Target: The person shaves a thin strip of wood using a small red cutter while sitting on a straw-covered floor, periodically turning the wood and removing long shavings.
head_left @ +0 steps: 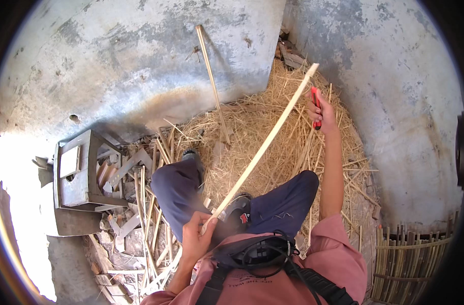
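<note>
A long, pale strip of split bamboo or wood [265,145] slants from my lap up to the far right. My left hand [197,235] grips its near end, thumb and fingers closed round it. In my right hand [323,113] is a red and black utility knife [316,108], held upright with the fingers wrapped about its handle. The knife's tip is close to the far end of the strip; whether the blade touches it I cannot tell. Pale shavings [272,101] cover the ground beyond my bent knees.
One thin strip [211,76] leans against the grey wall [115,56]. To the left stands a weathered wooden box [74,173] beside scattered sticks [148,218] and broken boards. A fence-like woven stick basket or panel [405,264] is at lower right, near the right wall [394,101].
</note>
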Available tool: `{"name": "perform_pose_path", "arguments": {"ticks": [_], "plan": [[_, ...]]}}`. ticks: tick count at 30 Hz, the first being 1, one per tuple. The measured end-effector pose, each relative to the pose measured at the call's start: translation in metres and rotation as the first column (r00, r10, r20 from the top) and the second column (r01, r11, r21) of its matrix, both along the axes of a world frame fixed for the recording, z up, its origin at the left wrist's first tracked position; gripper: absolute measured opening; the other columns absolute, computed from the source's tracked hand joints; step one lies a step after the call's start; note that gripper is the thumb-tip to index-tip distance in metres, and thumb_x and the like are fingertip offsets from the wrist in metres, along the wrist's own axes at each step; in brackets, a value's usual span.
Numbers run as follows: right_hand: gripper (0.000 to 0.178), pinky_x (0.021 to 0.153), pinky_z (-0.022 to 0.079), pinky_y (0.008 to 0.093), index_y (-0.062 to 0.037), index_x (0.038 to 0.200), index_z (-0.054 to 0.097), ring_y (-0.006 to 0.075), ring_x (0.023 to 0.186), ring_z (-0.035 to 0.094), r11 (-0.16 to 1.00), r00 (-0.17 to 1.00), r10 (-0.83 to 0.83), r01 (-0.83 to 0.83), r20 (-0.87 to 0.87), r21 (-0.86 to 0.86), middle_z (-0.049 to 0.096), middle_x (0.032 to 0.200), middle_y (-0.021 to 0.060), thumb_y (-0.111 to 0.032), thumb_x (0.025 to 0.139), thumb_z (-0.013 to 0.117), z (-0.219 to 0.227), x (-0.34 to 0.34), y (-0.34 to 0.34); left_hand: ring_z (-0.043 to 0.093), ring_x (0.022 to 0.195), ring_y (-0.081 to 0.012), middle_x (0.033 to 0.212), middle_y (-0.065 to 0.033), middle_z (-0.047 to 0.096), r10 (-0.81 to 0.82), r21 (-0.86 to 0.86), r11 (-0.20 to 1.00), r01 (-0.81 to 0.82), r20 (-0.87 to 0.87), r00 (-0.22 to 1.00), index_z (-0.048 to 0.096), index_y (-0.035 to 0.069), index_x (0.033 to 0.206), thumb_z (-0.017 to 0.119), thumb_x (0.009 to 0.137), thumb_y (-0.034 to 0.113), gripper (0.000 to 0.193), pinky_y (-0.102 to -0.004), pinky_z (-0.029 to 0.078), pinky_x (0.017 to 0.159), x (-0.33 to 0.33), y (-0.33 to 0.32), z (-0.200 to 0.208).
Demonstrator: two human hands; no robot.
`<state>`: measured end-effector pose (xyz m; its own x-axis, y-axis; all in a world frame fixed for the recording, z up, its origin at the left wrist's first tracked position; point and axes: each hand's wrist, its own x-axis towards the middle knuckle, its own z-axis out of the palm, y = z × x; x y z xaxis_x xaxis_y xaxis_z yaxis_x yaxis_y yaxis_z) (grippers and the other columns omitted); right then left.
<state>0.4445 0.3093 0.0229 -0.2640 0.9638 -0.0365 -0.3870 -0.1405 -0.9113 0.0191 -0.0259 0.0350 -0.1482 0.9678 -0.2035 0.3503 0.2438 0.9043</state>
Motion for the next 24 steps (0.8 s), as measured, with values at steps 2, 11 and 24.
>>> {"name": "perform_pose_path", "arguments": {"ticks": [2,11,24], "plan": [[0.045,0.044,0.028,0.0222,-0.0062,0.127,0.067,0.0036,0.047,0.034,1.000,0.967,-0.005,0.012,-0.256,0.024,0.040,0.064,-0.0069,-0.046,0.112,0.052,-0.014,0.001,-0.002,0.053,0.057,-0.0076,0.071,-0.0073,0.067,0.019,0.041,0.999,-0.017,-0.047,0.999,0.065,-0.002,0.102,0.073,0.101,0.016,0.019,-0.0293,0.039,0.051,-0.001,0.006,0.001],[0.034,0.041,0.026,0.0214,-0.0065,0.126,0.069,0.0009,0.046,0.035,0.863,0.812,-0.496,0.420,0.307,0.282,0.054,0.073,-0.0057,-0.035,0.109,0.062,0.000,-0.084,-0.049,0.067,0.069,-0.0349,0.082,-0.0178,0.070,0.112,0.245,0.967,-0.069,-0.166,0.980,0.063,0.000,0.100,0.079,0.095,0.014,0.022,-0.0395,0.053,0.067,0.003,0.031,-0.007],[0.025,0.057,0.046,0.0316,-0.0039,0.109,0.069,0.0166,0.061,0.059,0.799,0.810,-0.234,-0.155,0.538,0.581,0.068,0.079,0.0054,-0.027,0.101,0.070,0.008,-0.164,-0.160,0.062,0.067,-0.0090,0.079,-0.0095,0.074,0.051,0.247,0.967,-0.060,0.043,0.998,0.062,0.002,0.117,0.092,0.085,0.022,0.049,-0.0273,0.049,0.061,0.032,0.063,0.010]]}}
